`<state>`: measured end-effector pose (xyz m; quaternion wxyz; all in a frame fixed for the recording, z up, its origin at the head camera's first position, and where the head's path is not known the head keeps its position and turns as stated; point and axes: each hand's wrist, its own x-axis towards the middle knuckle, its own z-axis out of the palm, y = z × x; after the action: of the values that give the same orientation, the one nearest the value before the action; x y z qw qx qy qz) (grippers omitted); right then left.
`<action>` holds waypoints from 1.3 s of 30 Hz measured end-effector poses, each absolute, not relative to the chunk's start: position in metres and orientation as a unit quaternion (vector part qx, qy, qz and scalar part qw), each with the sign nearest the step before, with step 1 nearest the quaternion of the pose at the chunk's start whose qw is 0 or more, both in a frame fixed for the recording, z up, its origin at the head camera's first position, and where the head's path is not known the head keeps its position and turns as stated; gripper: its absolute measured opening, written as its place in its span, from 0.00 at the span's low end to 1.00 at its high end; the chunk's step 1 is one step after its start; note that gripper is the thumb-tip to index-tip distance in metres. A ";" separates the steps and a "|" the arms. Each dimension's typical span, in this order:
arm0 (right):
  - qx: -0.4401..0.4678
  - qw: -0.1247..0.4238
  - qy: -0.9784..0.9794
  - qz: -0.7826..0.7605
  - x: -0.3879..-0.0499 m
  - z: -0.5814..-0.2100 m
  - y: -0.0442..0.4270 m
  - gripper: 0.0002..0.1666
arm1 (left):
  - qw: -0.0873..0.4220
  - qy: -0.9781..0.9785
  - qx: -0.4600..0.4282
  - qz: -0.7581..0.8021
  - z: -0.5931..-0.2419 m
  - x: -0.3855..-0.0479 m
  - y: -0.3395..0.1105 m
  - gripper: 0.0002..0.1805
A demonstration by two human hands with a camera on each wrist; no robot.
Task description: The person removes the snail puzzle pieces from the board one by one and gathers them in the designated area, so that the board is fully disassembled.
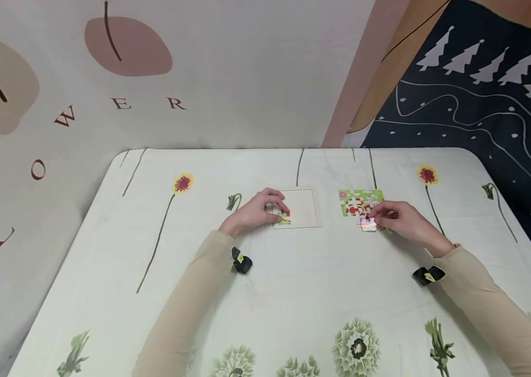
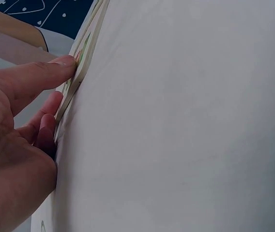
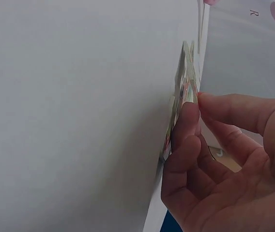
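Observation:
My left hand [image 1: 260, 209] reaches over the left side of a pale puzzle tray [image 1: 300, 209]. Its thumb and fingertips touch a few joined jigsaw pieces [image 1: 284, 220] in the tray's lower left corner. In the left wrist view, the thumb [image 2: 60, 70] rests on a piece by the tray's edge. To the right, my right hand [image 1: 404, 221] pinches a puzzle piece [image 3: 190, 70] between thumb and fingertip. It is lifted and tilted beside a patch of green and red jigsaw pieces [image 1: 359, 196]. The hand partly hides these pieces, so their outlines are unclear.
A white cloth printed with flowers and stems covers the table [image 1: 303, 277]. Behind it hangs a pale lettered cloth [image 1: 256, 78], with a dark cloth with white trees [image 1: 472, 99] at the right. A black wrist camera [image 1: 241, 261] sits on the left wrist.

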<state>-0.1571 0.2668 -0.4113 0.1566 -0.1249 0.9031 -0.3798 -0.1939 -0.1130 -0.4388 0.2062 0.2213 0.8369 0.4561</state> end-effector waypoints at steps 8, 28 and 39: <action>-0.120 0.157 0.903 -0.382 -0.156 -0.410 0.269 0.09 | 0.208 0.835 0.228 0.455 -0.439 -0.195 -0.111 0.10; -0.111 0.150 0.892 -0.411 -0.158 -0.408 0.256 0.12 | 0.196 0.841 0.213 0.457 -0.436 -0.193 -0.111 0.12; -0.147 0.140 0.869 -0.452 -0.165 -0.415 0.210 0.10 | 0.161 0.856 0.191 0.453 -0.433 -0.194 -0.116 0.13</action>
<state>-0.1651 0.2102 -0.4147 0.1401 -0.1471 0.8686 -0.4519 -0.1941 -0.1162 -0.4332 0.1610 0.1910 0.8560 0.4526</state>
